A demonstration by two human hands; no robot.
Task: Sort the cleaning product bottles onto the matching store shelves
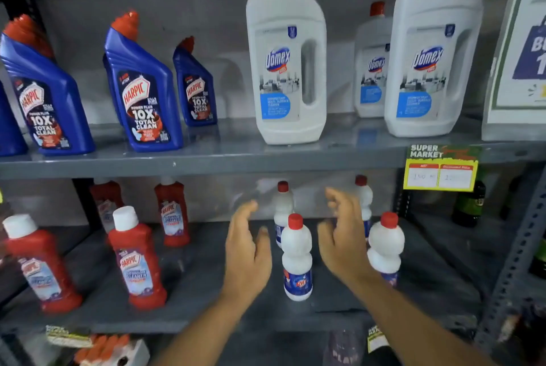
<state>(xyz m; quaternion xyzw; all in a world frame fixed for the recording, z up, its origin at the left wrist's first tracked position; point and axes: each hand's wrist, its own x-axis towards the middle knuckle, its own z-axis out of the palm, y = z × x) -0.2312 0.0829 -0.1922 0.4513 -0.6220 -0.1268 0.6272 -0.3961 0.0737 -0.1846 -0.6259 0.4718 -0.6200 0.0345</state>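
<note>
A small white Rin bottle point(297, 258) with a red cap stands upright on the lower shelf point(206, 306). My left hand point(247, 250) is just left of it and my right hand point(344, 241) just right of it. Both are open with fingers spread, and neither touches it. Three more small white bottles stand nearby, one at the right point(386, 247) and two behind point(283, 206). Red Harpic bottles point(137, 259) fill the lower shelf's left. On the upper shelf point(206, 159) stand blue Harpic bottles point(141, 85) at left and large white Domex bottles point(288, 58) at right.
A yellow price tag point(441, 167) hangs from the upper shelf's edge. A promo sign point(520, 46) leans at the far right. A perforated steel upright point(514, 262) borders the right, with dark green bottles point(469, 203) beyond it. Boxed goods point(112, 351) lie below.
</note>
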